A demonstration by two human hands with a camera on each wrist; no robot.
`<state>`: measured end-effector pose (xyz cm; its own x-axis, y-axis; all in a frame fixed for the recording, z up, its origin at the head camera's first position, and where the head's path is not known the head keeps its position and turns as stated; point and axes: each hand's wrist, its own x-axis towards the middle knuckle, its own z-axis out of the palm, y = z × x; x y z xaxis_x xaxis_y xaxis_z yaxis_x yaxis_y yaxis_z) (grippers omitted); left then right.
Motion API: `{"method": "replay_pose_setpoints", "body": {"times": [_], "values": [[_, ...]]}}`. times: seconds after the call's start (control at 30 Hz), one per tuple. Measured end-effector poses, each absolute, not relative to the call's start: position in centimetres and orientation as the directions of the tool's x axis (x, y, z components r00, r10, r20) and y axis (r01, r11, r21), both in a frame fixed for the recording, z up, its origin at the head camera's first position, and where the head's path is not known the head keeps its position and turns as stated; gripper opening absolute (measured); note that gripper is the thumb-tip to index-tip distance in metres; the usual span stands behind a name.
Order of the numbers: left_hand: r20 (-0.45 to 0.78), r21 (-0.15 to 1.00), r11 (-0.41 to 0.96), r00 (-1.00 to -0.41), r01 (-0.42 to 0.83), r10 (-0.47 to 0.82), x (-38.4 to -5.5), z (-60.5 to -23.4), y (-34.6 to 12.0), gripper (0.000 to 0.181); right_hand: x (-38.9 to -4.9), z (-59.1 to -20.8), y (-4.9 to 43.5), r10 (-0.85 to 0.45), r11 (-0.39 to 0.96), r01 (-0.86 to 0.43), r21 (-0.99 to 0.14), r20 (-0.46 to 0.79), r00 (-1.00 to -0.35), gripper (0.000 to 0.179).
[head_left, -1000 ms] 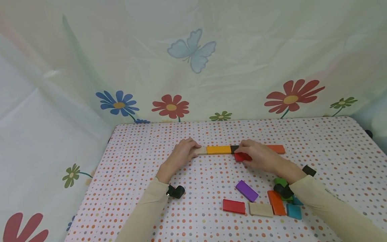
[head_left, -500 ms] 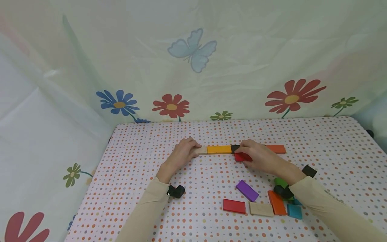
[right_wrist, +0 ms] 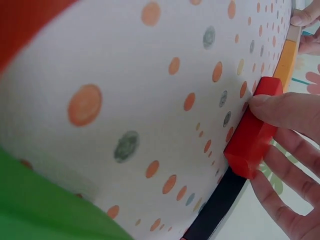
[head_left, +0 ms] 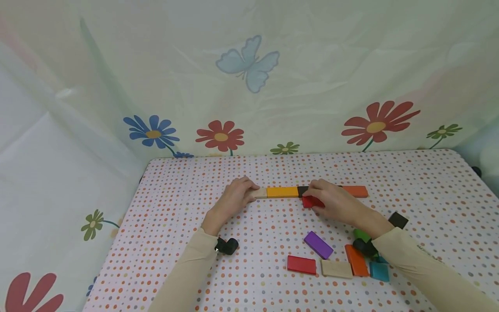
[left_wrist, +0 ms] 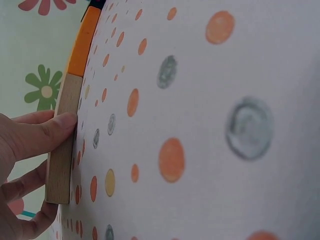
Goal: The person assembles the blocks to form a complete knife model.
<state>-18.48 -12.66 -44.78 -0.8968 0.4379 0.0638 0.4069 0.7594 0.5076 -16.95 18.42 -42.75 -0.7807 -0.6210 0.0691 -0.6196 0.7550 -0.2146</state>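
Observation:
A straight row of flat blocks lies across the table. From left to right it shows a plain wooden block (left_wrist: 61, 165), a yellow-orange block (head_left: 282, 192), a black block (head_left: 302, 191) and an orange-red block (head_left: 355, 191). My left hand (head_left: 235, 196) grips the wooden block, thumb on its near side and fingers round its far side and left end. Between thumb and fingers, my right hand (head_left: 331, 200) holds a red block (right_wrist: 252, 132) right at the black one, overlapping it in the right wrist view. That hand hides part of the row in the head view.
Nearer on the dotted tabletop (head_left: 241, 281) lie a purple block (head_left: 318, 245), another red block (head_left: 301, 264), a plain wooden one (head_left: 337, 268), an orange one (head_left: 356, 261) and a teal one (head_left: 380, 272). Green pieces (head_left: 361, 235) show partly under the right wrist.

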Motion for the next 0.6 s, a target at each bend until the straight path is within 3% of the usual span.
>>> {"method": "replay_pose_setpoints", "body": {"times": [0.37, 0.6], "values": [[0.06, 0.512, 0.759, -0.898, 0.403, 0.437, -18.5, -44.7, -12.5, 0.03, -16.6, -42.0, 18.5, -0.607, 0.758, -0.603, -0.248, 0.07, -0.791, 0.035], [0.061, 0.507, 0.76, -0.897, 0.406, 0.438, -18.6, -44.9, -12.7, 0.031, -13.8, -40.8, 17.5, -0.615, 0.727, -0.617, -0.301, 0.115, -0.781, 0.025]]}}
